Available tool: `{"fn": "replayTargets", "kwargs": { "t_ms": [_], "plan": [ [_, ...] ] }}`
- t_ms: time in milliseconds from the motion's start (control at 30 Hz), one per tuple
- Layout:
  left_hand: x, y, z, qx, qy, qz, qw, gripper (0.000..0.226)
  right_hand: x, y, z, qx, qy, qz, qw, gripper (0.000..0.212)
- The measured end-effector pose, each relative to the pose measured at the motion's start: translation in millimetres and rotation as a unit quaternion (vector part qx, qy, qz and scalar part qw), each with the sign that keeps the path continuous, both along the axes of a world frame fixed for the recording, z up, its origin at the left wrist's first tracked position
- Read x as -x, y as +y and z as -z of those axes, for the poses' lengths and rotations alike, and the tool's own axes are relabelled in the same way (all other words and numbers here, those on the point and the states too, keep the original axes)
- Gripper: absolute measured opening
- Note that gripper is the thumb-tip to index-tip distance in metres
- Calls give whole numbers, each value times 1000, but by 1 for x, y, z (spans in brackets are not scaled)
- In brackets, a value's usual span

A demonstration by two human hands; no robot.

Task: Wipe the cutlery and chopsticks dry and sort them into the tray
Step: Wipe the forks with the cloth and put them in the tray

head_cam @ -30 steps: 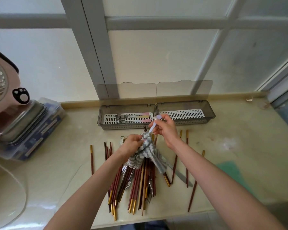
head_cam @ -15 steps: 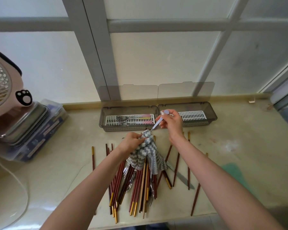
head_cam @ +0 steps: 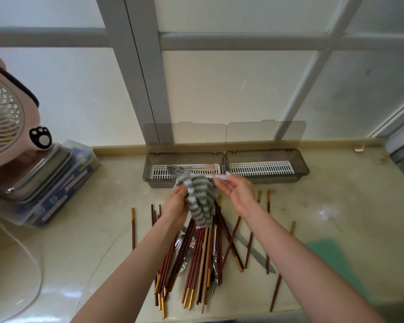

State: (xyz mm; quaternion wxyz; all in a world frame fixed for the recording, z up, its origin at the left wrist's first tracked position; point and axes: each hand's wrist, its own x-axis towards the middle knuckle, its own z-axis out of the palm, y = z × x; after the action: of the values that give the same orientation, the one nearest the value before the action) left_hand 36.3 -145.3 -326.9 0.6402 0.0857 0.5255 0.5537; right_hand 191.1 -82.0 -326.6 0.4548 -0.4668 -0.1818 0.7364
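nearest, along the near edge of the counter: a heap of dark red, gold-tipped chopsticks, some spoons and forks buried among them, a knife lying just right of the heap, stray chopsticks scattered to either side. all judged unwiped as yet, so far from done.

just beyond and above the heap: left hand curled round a bunched grey-and-white striped cloth, gripping it, cloth tail hanging over the chopsticks. close on the right: right hand, thumb and fingertips pinching the pale lilac handle of a small utensil, other fingers loosely spread. working end tucked into the cloth and hidden, so cannot tell whether fork or spoon.

step in hand, as judged: drying one piece inside the cloth. next move calls for drawing it free of the cloth, carrying it a short way forward and laying it flat beside its like, without dragging the cloth along.

farther, at the far edge of the counter: two smoky plastic trays side by side, lids up. left tray directly behind the cloth, holding a few forks with pastel handles on a white slotted liner. right tray showing only its liner, likely meant for the chopsticks.

far left: pink fan and stacked containers.
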Motion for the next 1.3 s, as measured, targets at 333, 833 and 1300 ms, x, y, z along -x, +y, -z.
{"fn": "replayTargets", "kwargs": {
  "t_ms": [333,833,1300],
  "plan": [
    [3,15,-11,47,10,-185,981,12,27,-31,9,8,-133,-165,977,9],
    [-15,-1,-7,2,102,-41,994,19,48,-32,7,-44,-217,-175,959,15],
    [1,-3,-1,15,455,160,876,18,65,7,2,-167,-302,-157,925,16]
  ]
}}
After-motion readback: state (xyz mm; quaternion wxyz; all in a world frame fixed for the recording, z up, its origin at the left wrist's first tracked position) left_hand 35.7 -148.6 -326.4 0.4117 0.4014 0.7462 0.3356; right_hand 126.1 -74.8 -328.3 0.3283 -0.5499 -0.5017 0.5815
